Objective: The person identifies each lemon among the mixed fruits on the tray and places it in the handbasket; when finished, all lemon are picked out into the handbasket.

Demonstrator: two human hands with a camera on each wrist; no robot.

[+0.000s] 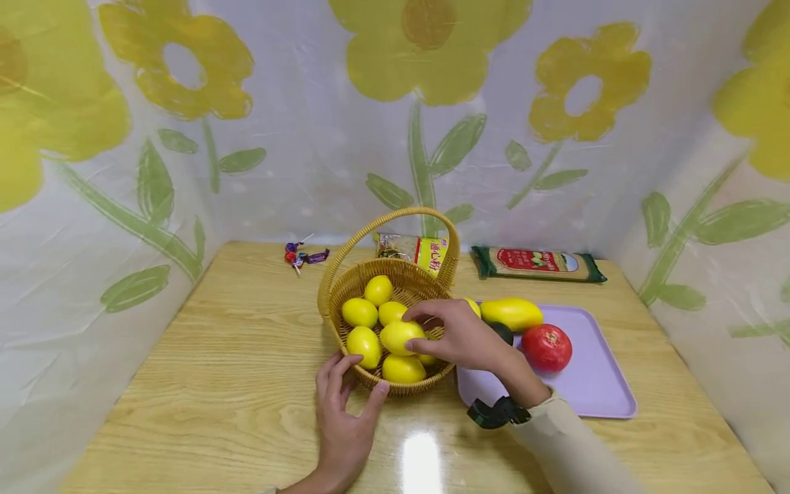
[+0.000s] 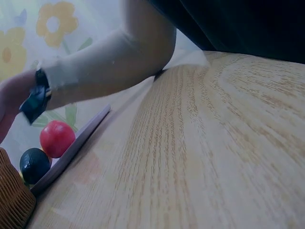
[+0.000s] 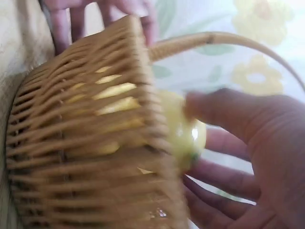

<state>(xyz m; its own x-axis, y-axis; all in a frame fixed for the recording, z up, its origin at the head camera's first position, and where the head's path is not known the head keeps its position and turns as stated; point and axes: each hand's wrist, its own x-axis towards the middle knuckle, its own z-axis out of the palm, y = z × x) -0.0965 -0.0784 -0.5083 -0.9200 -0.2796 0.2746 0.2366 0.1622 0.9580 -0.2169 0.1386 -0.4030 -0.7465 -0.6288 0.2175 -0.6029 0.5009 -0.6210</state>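
A woven wicker basket [image 1: 395, 387] with a tall arched handle holds several yellow lemons [image 1: 360, 312]. My right hand [image 1: 459, 336] reaches over its right rim and pinches one lemon [image 1: 400, 337] between thumb and fingers, above the others. In the right wrist view this lemon [image 3: 178, 129] shows at the basket's rim, thumb on one side and fingers on the other. My left hand [image 1: 347, 418] rests at the basket's front left, its fingertips and thumb spread against the rim.
Right of the basket lies a lilac tray [image 1: 599, 384] with a red round fruit [image 1: 546, 348], a yellow mango [image 1: 512, 313] and a dark green fruit [image 2: 35, 165]. Behind are a pasta packet [image 1: 540, 264], a yellow-labelled packet [image 1: 432, 254] and wrapped candies [image 1: 317, 256].
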